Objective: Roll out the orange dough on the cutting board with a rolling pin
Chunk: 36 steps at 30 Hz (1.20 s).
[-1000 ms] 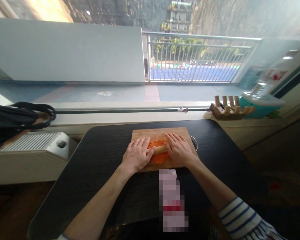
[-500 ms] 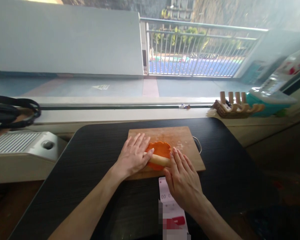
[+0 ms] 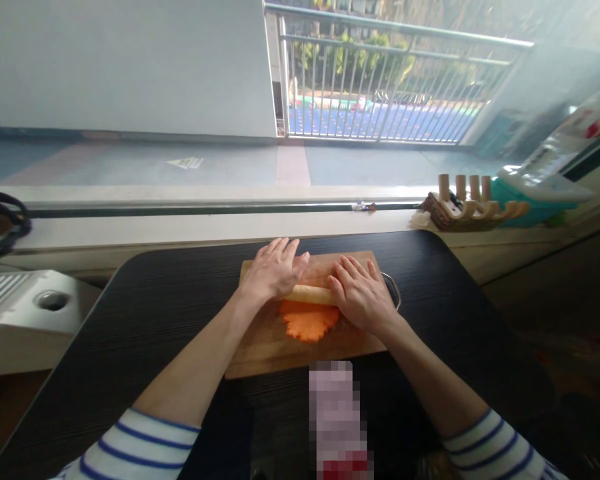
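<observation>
A pale wooden rolling pin (image 3: 313,295) lies crosswise over the far part of a flattened orange dough sheet (image 3: 311,321) with a ragged near edge. Both are on a wooden cutting board (image 3: 260,357). My left hand (image 3: 276,270) rests with its palm on the pin's left end, fingers stretched out forward over the board. On the right end lies my right hand (image 3: 363,293), also flat, its fingers extended. Neither hand wraps round the pin, and both its ends are hidden beneath the palms. The board's metal handle (image 3: 394,290) sticks out at the right.
The board stands on a dark table (image 3: 180,293). Near me lies a pixelated pink oblong (image 3: 335,407). Behind is a window sill (image 3: 190,228) with a basket (image 3: 460,220) and wooden pegs, a teal box (image 3: 535,200) and a plastic bottle (image 3: 555,153). A white ribbed unit (image 3: 35,313) stands at left.
Both hands have pushed the rolling pin away from me, from the dough's middle toward its far side, baring its near part. The board sits slightly turned, and my view has shifted.
</observation>
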### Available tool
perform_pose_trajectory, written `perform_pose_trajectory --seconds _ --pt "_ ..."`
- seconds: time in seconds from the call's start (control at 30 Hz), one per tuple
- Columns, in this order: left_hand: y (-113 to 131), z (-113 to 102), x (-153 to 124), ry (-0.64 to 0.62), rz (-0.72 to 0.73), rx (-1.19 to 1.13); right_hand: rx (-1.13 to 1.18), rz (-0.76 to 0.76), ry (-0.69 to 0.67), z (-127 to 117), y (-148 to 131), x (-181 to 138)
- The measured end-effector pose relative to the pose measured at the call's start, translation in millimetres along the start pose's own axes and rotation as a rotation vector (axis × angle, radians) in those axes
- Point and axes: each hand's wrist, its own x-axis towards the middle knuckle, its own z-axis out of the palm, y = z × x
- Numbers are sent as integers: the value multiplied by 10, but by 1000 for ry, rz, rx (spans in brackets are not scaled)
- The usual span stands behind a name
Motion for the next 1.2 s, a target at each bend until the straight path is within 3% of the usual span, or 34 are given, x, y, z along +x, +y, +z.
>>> perform_pose_trajectory --seconds 0.17,0.43,0.7,0.87,1.03,1.2 --pt "-50 57 54 55 24 6 36 -20 -30 -26 18 69" --pt "-33 16 103 12 47 19 27 16 41 -21 -149 -207" --pt "-26 -42 -249 39 66 70 37 -23 183 71 -435 -572" --pt "-47 -1 -550 164 91 114 47 -113 259 106 -490 -732" --pt "-126 40 -832 300 151 58 87 -214 288 134 -374 -692" --pt "-127 -97 -1170 519 239 -49 137 -308 263 135 -201 -613"
